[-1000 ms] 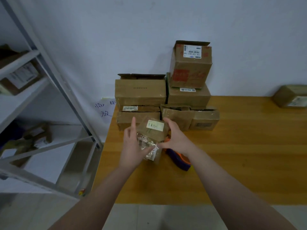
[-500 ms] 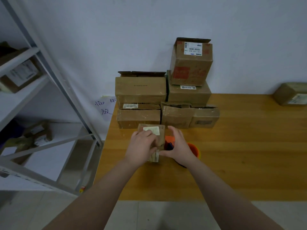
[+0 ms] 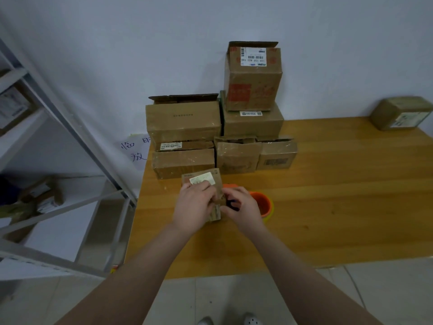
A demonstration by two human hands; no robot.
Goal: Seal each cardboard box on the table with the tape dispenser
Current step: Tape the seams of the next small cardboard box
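Observation:
A small cardboard box (image 3: 212, 178) with a white label on top stands on the wooden table (image 3: 328, 207) in front of me. My left hand (image 3: 195, 208) lies over the box's top and left side, fingers curled on it. My right hand (image 3: 243, 208) is at the box's right side and grips the dark handle of the orange tape dispenser (image 3: 261, 204), whose roll shows just right of my fingers. The box's front face is mostly hidden by my hands.
Several cardboard boxes (image 3: 182, 123) are stacked against the wall behind, the tallest (image 3: 253, 76) at the top right of the pile. One lone box (image 3: 400, 113) sits at the far right. A metal shelf rack (image 3: 70, 137) stands left of the table.
The small box was held tilted above the table and now stands on it. My left hand has closed over its top; my right hand has gone to the dispenser beside it.

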